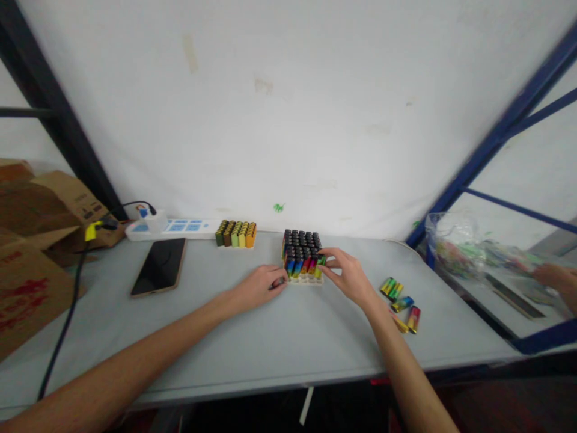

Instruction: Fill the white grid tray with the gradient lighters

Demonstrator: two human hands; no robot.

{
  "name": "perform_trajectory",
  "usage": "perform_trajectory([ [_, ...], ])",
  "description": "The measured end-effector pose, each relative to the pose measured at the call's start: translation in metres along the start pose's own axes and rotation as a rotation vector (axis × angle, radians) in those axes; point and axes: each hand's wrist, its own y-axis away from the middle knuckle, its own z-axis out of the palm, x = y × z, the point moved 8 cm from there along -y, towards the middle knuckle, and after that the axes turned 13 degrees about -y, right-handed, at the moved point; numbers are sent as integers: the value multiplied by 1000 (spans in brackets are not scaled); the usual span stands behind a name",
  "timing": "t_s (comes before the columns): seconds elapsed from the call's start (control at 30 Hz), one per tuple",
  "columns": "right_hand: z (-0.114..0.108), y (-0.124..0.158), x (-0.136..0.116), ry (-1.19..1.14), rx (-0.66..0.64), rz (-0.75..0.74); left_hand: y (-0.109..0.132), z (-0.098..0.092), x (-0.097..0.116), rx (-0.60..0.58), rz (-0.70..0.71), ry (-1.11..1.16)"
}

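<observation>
A white tray (306, 279) holds rows of upright lighters (301, 243) with black tops and rainbow-coloured bodies; holes along its front edge are bare. At its front right corner, my right hand (345, 273) pinches a green-yellow lighter (320, 264) between thumb and fingers, upright among the others. Beside the front left corner rests my left hand (261, 287), fingers curled round a small dark object (276, 282), too small to make out. Several loose lighters (391, 288) lie on the table to the right, some partly behind my right forearm.
A second block of green, brown, yellow and orange pieces (236, 234) stands at the back left. Near it are a white power strip (205, 227) and a phone (160, 266). Cardboard boxes (36, 264) fill the left edge. Behind the blue frame at right are a plastic bag (457, 240) and another person's hand (554, 276).
</observation>
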Motion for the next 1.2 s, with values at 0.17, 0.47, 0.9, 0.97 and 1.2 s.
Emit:
perform_trajectory([
  [0.17, 8, -3, -1, 115, 60, -48, 1, 1, -1, 14, 8, -17],
  [0.47, 29, -5, -15, 115, 25, -133, 0, 1, -1, 21, 19, -13],
  [0.9, 26, -3, -16, 166, 56, -147, 1, 2, 0, 9, 10, -24],
  [0.97, 12, -1, -15, 209, 82, -119, 0, 1, 0, 1, 7, -18],
  [1.2, -89, 34, 47, 480, 29, 369, -1, -2, -1, -13, 7, -3],
])
